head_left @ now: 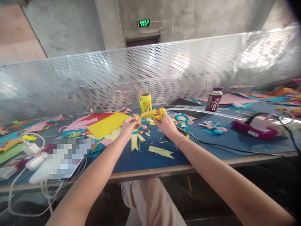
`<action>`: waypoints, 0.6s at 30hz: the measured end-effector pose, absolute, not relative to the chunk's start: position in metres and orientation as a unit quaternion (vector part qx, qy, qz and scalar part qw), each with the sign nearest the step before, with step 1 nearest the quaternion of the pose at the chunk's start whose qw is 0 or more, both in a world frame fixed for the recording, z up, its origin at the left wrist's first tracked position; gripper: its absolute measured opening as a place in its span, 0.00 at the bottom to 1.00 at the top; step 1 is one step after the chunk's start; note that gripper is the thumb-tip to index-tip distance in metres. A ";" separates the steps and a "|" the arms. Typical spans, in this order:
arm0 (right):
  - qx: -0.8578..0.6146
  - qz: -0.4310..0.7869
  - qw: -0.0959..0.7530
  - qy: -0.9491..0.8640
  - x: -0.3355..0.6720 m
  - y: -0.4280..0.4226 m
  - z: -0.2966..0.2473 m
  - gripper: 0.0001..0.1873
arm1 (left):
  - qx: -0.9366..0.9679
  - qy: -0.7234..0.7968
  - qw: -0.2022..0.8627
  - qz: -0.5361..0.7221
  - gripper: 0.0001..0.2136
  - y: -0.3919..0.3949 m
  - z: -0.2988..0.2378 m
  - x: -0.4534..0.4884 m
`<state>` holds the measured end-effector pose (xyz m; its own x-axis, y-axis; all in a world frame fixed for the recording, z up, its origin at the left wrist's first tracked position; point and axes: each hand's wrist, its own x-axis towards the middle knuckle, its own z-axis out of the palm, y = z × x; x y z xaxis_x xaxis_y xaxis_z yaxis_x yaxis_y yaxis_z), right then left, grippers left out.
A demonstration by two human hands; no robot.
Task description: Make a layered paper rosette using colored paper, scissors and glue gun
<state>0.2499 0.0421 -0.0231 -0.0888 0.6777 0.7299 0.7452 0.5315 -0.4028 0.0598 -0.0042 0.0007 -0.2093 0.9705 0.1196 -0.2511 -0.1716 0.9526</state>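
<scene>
My right hand [166, 124] is wrapped round the grip of a yellow hot glue gun [150, 113], whose nozzle points left. At that nozzle the fingers of my left hand [129, 126] are pinched together; what lies between them is too small to make out. Just below them is a paper ribbon rosette with yellow tails [134, 142]; whether my fingers touch it I cannot tell. A yellow cardboard tube [145, 103] stands behind the gun. Cut pale yellow strips [161, 151] lie on the blue tabletop [141, 164] in front of my hands.
Yellow paper [108, 125] and pink scraps lie left. Further left are a blurred-out device [70, 160] and white chargers [37, 160]. Rosettes [213, 127], a COSTA bottle [214, 99], a purple power strip [255, 130] and a black cord [211, 144] lie right. A perforated metal screen [98, 78] runs behind.
</scene>
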 end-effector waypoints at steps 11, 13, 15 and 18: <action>-0.481 -0.022 0.471 -0.739 0.251 0.043 -0.022 0.17 | 0.418 0.427 0.473 0.647 0.11 -0.004 0.000 0.059; -0.480 -0.024 0.470 -0.740 0.251 0.043 -0.022 0.16 | 0.421 0.429 0.471 0.646 0.11 -0.004 0.000 0.059; -0.482 -0.023 0.466 -0.741 0.251 0.043 -0.022 0.16 | 0.422 0.432 0.470 0.644 0.10 -0.004 0.000 0.059; -0.483 -0.022 0.458 -0.745 0.252 0.041 -0.021 0.15 | 0.419 0.435 0.471 0.643 0.09 -0.004 0.000 0.059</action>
